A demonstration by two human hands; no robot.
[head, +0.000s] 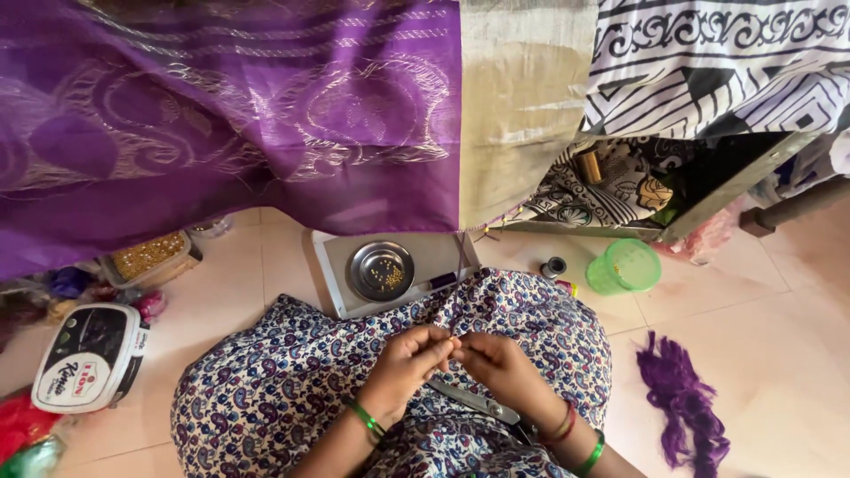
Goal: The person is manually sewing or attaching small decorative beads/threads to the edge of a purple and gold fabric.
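Note:
My left hand [409, 361] and my right hand [501, 365] meet fingertip to fingertip over my lap, which is covered in blue paisley cloth [292, 372]. Both pinch something very small, too small to tell, perhaps a needle or bead. A pair of scissors or a metal tool [474, 401] lies on my lap under the right hand. Just beyond my knees stands a small steel dish [379, 270] with several tiny gold beads, set on a grey tray [434, 252]. A purple cloth with gold patterning [230, 115] hangs stretched above.
A white boxy device [88, 356] sits at the left, a container of gold beads [146, 257] behind it. A green plastic cup [625, 266], a thread spool [554, 266] and a bundle of purple thread [682, 407] lie on the tiled floor at right. Black-and-white patterned cloth [708, 62] hangs upper right.

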